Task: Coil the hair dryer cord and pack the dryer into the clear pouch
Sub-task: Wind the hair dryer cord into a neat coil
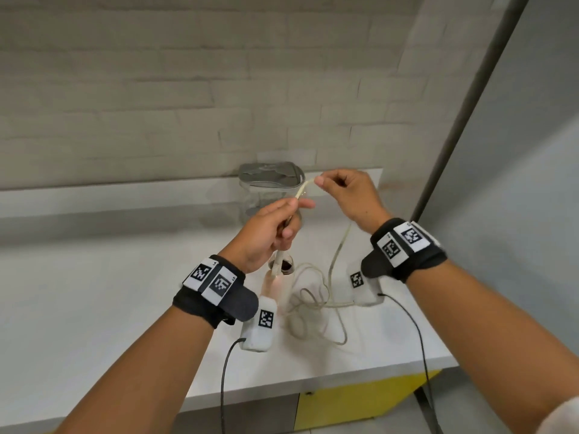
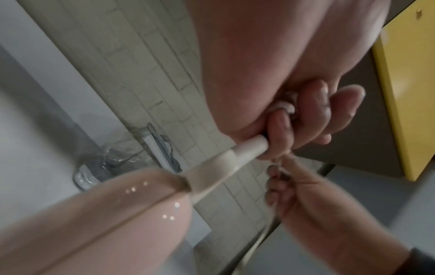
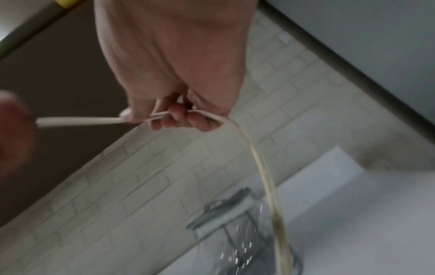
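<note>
We see the clear pouch (image 1: 269,195) standing upright on the white tabletop (image 1: 94,292), at the back against the brick wall (image 1: 156,89), grey zipper top; nothing visible inside it, though glare makes that hard to confirm. In the right wrist view the pouch (image 3: 237,232) shows only reflections.

The hair dryer (image 1: 275,283), pinkish body, hangs just in front of the pouch, above the tabletop. Left hand (image 1: 266,233) has fingers curled around the white cord (image 1: 302,191) where it leaves the dryer's handle end; left wrist view shows the fingers (image 2: 313,115) wrapped on the white strain relief with the dryer (image 2: 105,214) below. Right hand (image 1: 347,195) pinches the cord between thumb and fingers, right of the left hand, in front of the pouch's top; the right wrist view confirms the cord (image 3: 259,163) running through the closed fingers (image 3: 179,119) and dropping down. Rest of the cord lies in loose loops on the tabletop, in front of the pouch and to the right of the dryer.

No brand or readable writing on pouch or dryer. Wristbands (image 1: 213,281) carry black-and-white square markers only.
</note>
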The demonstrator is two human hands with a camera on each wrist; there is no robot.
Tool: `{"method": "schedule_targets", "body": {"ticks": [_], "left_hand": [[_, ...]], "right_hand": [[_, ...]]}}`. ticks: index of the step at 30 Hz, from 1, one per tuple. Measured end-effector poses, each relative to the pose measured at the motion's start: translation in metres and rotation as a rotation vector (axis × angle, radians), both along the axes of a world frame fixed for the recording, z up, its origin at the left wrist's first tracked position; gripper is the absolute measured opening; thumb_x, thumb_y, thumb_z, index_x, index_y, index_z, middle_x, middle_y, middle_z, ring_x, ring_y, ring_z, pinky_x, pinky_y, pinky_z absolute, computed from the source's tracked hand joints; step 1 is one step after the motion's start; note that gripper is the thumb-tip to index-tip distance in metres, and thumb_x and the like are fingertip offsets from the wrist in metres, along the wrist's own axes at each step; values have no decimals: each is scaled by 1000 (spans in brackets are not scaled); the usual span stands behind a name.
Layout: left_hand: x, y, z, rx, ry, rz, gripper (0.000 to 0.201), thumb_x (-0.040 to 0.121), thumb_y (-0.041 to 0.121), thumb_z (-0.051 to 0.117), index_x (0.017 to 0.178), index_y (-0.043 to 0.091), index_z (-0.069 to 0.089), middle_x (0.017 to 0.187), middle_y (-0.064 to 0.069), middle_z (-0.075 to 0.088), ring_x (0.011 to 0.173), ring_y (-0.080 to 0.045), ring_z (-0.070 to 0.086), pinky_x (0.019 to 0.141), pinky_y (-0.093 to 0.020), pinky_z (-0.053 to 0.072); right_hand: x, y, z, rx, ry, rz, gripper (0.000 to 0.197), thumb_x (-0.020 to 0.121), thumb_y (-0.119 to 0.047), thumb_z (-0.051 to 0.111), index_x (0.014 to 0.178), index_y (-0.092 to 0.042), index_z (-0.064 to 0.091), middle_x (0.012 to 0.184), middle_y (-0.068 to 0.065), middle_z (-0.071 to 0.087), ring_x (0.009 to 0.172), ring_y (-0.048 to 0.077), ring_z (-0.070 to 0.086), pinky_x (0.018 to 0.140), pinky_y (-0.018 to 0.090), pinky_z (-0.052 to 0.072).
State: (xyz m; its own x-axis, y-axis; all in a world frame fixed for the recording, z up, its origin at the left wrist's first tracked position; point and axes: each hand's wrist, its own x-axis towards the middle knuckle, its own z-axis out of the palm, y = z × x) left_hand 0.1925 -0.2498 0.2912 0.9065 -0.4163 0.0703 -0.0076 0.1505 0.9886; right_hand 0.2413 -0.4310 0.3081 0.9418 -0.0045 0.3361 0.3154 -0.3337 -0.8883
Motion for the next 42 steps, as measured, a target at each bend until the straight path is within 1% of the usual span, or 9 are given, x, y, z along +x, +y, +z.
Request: {"method": "schedule_targets", "body": {"ticks": [3, 8, 12, 15, 18, 27, 32, 37, 42], "left_hand": [[1, -3, 11, -30, -52, -3, 32, 102, 26, 34, 113, 19, 63, 52, 8, 49, 41, -5, 33, 48, -21, 25], [0, -8, 16, -124, -2, 40, 28, 101, 20, 37, 122, 16, 55, 78, 2, 73, 73, -13, 70, 68, -27, 53], [4, -5, 12, -154, 0, 110, 27, 102, 20, 38, 122, 14, 55, 70, 2, 71, 94, -22, 70, 94, -41, 49], [7, -6, 11, -115, -5, 114, 36, 102, 18, 36, 137, 10, 42, 88, 4, 76, 108, -17, 64, 110, -43, 38], [9, -8, 7, 9, -93, 80, 32, 103, 21, 35, 134, 24, 42, 100, 5, 76, 123, -17, 56, 114, -44, 31], [7, -5, 13, 141, -157, 121, 40, 103, 21, 34, 143, 18, 35, 100, -2, 71, 83, -6, 70, 83, -17, 52], [5, -3, 13, 261, -199, 114, 35, 104, 25, 32, 136, 19, 46, 65, 8, 69, 52, -7, 52, 60, -17, 46], [1, -4, 12, 251, -200, 59, 38, 104, 31, 30, 105, 12, 63, 49, 11, 49, 48, -6, 33, 55, -20, 31], [3, 2, 11, 185, -168, 24, 39, 103, 29, 31, 104, 12, 67, 47, 9, 30, 47, -10, 31, 54, -22, 37]], "right_hand": [[-9, 21, -24, -93, 40, 26, 21, 96, -16, 52, 97, -8, 71, 66, -6, 61, 59, -5, 51, 61, 17, 43], [-33, 46, -48, -436, 79, 217, 23, 90, 1, 37, 100, 0, 58, 83, 10, 62, 76, 23, 57, 69, 37, 48], [-49, 43, -49, -549, 89, 256, 26, 94, -10, 38, 98, -7, 63, 92, 3, 67, 79, 22, 61, 71, 36, 50], [-59, 33, -41, -526, 118, 284, 29, 96, -15, 40, 71, -14, 56, 69, -6, 63, 60, 4, 57, 57, 24, 44], [-68, 22, -29, -616, 92, 319, 34, 97, -23, 47, 65, -11, 50, 55, -8, 46, 46, 7, 42, 49, 22, 30], [-75, 3, 31, -944, -53, 382, 18, 96, -27, 50, 93, -17, 64, 84, -6, 68, 68, 13, 57, 63, 29, 39], [-59, -4, 53, -785, -145, 420, 31, 94, -16, 55, 120, -31, 63, 85, -22, 53, 76, -3, 53, 71, 13, 41], [-31, -5, 47, -661, -257, 281, 29, 92, -8, 57, 118, -17, 66, 86, -16, 50, 73, -7, 51, 71, 4, 33], [-14, -2, 34, -566, -316, 103, 23, 94, -17, 56, 112, -14, 69, 92, 3, 64, 80, 13, 54, 74, 18, 43]]}}
